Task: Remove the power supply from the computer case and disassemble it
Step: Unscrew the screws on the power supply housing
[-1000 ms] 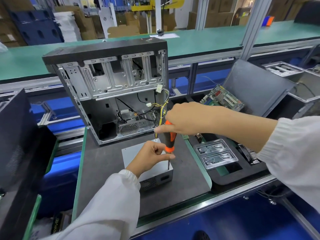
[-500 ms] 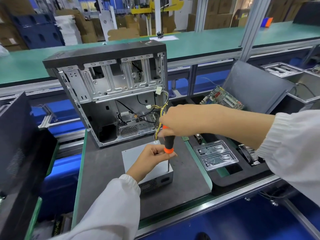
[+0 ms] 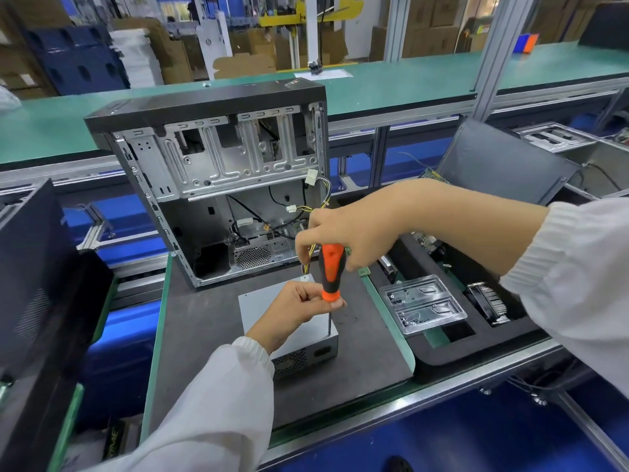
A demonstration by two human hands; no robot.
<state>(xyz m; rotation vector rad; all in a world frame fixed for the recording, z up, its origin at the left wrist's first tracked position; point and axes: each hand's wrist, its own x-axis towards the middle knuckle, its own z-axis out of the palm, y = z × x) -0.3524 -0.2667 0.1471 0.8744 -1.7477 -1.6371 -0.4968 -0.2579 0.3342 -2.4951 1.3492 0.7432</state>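
One power supply (image 3: 272,310) sits flat on the dark mat (image 3: 211,335), just in front of the one open computer case (image 3: 218,185), its long axis running toward the case and its vent end facing me. One screwdriver (image 3: 332,272) stands upright on its near right corner; right hand (image 3: 354,229) grips the handle top, left hand (image 3: 299,308) pinches its base.
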